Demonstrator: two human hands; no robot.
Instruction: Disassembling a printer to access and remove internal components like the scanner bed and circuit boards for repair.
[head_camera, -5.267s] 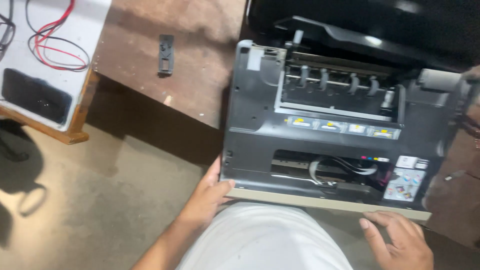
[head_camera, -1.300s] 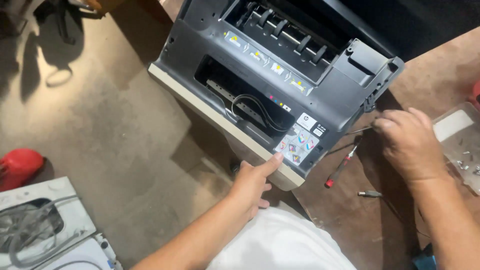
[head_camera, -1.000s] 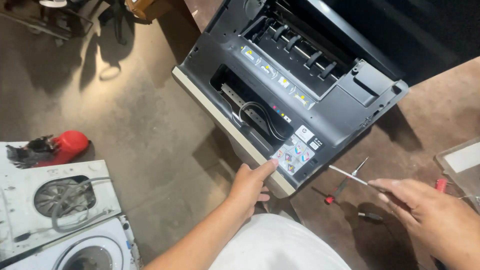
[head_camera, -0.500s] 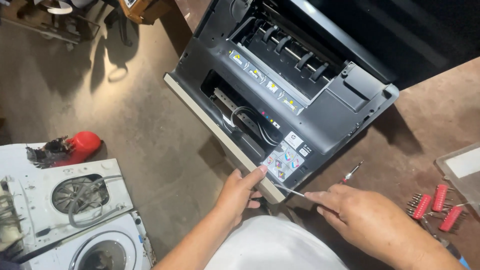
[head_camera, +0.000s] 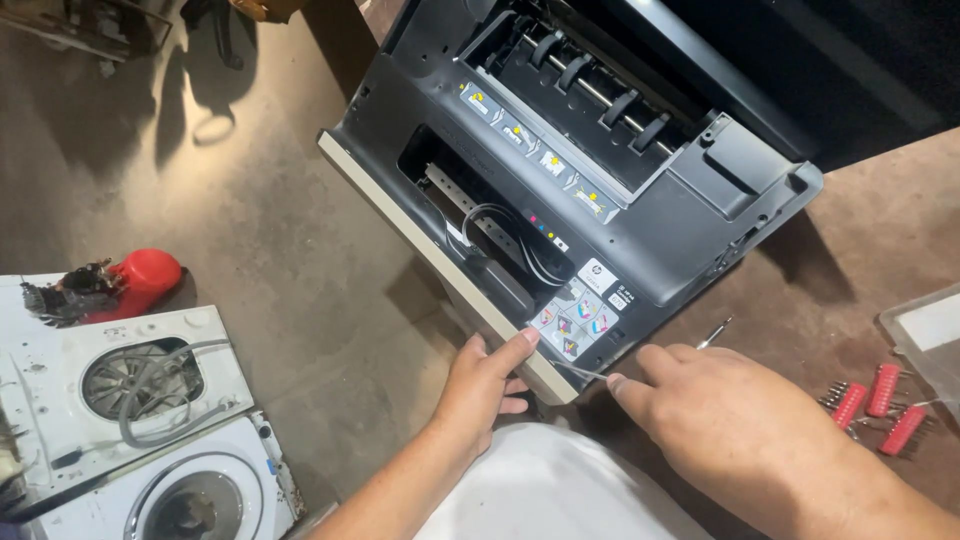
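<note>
Head view:
Printer: the opened dark grey plastic printer (head_camera: 640, 200) sits tilted on the brown table (head_camera: 880, 240), its front corner overhanging.
Left hand (head_camera: 480, 390): fingers spread, flat against the printer's cream front edge, gripping nothing.
Right hand (head_camera: 720, 420): pinches a thin metal screwdriver (head_camera: 590, 372), tip at that corner.
Nearby: red-handled bits (head_camera: 880, 400).
</note>
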